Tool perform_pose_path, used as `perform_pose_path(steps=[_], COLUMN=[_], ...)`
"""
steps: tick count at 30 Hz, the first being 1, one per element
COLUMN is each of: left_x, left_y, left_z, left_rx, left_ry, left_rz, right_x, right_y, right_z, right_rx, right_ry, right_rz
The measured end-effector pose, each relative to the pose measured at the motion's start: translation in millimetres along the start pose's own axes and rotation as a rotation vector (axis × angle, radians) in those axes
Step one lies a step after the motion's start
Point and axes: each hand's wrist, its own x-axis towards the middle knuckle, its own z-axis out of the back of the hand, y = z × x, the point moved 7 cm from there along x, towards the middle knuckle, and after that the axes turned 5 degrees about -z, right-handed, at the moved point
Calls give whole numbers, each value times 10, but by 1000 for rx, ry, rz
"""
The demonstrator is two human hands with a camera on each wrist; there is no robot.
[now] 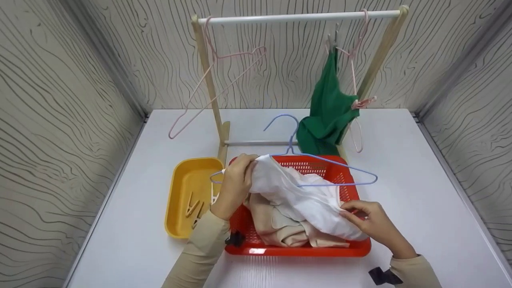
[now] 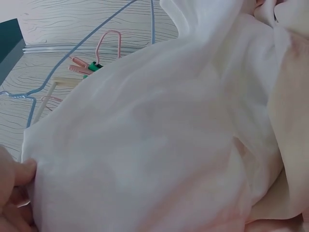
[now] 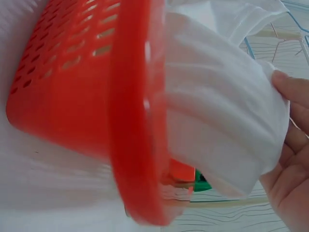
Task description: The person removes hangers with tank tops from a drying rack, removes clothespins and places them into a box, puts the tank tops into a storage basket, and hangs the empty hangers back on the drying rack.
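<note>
A white cloth garment (image 1: 296, 196) is stretched between both hands above the red basket (image 1: 296, 251). The left hand (image 1: 236, 182) pinches its upper left corner, and the left wrist view shows that thumb and fingers at the cloth's edge. Lower down on the right, the right hand (image 1: 370, 220) pinches the garment's edge between thumb and fingers. A blue hanger (image 1: 340, 184) lies across the basket, its hook pointing toward the back. Part of the hanger passes behind the garment and the left hand. Beige clothes (image 1: 264, 220) lie in the basket under the white cloth.
A yellow tray (image 1: 174, 200) with several clothespins (image 1: 192, 208) stands left of the basket. Behind rises a rack with a white rail (image 1: 304, 17). A pink hanger (image 1: 192, 100) hangs at its left; a green cloth (image 1: 330, 108) with a pink clip (image 1: 363, 103) hangs at its right.
</note>
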Motion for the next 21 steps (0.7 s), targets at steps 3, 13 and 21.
perform_pose_path(steps=[3,13,21], left_x=[-11,-36,-45], left_y=[-13,-22,-15], left_z=[-12,-77,-113], left_rx=[-3,-14,-28], left_ry=[6,78,82], left_rz=[-11,29,17], right_x=[4,-2,-19], right_y=[12,-13,-44], right_z=[-61,-321,-475], right_rx=[-5,66,84], right_ry=[60,299,390], right_rz=[-10,-40,8])
